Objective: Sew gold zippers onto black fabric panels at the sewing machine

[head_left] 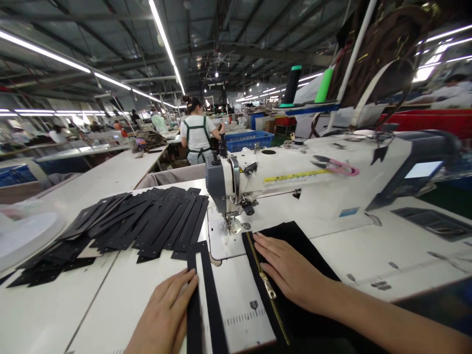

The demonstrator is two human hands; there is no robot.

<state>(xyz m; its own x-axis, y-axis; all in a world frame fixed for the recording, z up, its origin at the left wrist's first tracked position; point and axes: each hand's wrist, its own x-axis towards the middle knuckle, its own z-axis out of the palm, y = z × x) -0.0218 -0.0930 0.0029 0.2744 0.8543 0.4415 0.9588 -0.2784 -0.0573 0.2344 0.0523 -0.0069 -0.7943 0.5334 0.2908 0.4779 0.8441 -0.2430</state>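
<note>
My left hand [164, 312] grips the left edge of a black slotted panel [213, 300], fingers curled together; its thumb is partly hidden. The panel lies on the table, with white showing through its long slot. My right hand [289, 273] rests flat, fingers stretched out, on black fabric [283, 233] beside a gold metal zipper [262, 273]. The zipper's puller hangs below the fingertips. A gap of bare tabletop separates panel and zipper. Just beyond both hands stands the sewing machine's presser foot [233, 226], with neither piece under it.
A fanned pile of black slotted panels [158, 221] covers the table at left. The white sewing machine [317, 182] stretches to the right, with pink-handled thread snips [337, 166] on top. Thread cones [324, 86] stand behind. Farther off, a person [197, 130] works near a blue crate [249, 140].
</note>
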